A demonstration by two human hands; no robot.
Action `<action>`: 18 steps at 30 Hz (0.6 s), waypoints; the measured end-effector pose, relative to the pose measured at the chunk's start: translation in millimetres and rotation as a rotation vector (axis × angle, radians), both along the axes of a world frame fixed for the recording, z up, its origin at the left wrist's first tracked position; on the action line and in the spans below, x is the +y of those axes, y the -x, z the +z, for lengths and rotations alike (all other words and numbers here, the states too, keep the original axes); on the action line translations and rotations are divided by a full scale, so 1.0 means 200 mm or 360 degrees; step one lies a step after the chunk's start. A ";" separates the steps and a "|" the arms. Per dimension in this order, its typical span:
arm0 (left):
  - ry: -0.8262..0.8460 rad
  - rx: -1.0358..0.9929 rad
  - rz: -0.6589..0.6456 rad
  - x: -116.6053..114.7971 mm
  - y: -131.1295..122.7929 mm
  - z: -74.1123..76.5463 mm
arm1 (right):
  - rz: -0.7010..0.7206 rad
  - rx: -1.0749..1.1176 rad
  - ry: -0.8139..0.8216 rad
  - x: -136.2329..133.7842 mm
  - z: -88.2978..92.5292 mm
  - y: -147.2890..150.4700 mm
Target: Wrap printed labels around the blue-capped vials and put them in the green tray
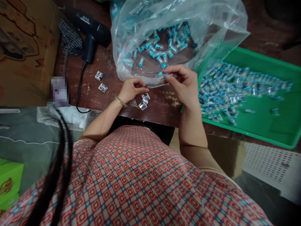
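Observation:
My right hand (184,83) pinches a small clear vial with a blue cap (161,77) between thumb and fingers, at the near edge of an open clear plastic bag (121,34). Inside the bag lie many loose blue-capped vials (164,51). My left hand (133,89), with a bangle at the wrist, has its thumb and forefinger closed together. What they hold, if anything, is too small to make out. Small printed labels (143,104) lie on the table just beside my left hand, and two label bundles (103,88) rest farther left.
To the right, a green tray (265,125) holds a heap of vials (225,84) with printed wraps. A black heat gun (92,34) lies at the back left, its cord running down the brown table (162,110). A cardboard box (25,59) stands at the far left.

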State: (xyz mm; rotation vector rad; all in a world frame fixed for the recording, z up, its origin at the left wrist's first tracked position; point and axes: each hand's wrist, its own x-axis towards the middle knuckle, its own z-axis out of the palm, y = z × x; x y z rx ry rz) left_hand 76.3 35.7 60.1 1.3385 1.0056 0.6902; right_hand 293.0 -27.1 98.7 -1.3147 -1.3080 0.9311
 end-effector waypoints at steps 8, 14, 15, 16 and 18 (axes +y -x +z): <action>-0.0029 -0.0048 -0.0040 0.00 0.00 0.02 | 0.0006 -0.0051 -0.0026 0.00 0.01 0.03; 0.0015 -0.0007 -0.0095 0.00 0.00 0.01 | 0.0229 -0.0261 0.0005 -0.02 0.07 0.04; 0.0025 -0.0012 -0.0106 -0.01 0.00 0.00 | 0.0254 -0.0288 0.0008 -0.02 0.07 0.04; 0.0035 -0.0021 -0.0113 -0.01 0.00 0.00 | 0.0262 -0.0306 0.0008 -0.02 0.07 0.04; 0.0062 -0.0060 -0.0120 -0.02 -0.01 0.00 | 0.0226 -0.0315 -0.0006 -0.03 0.05 0.04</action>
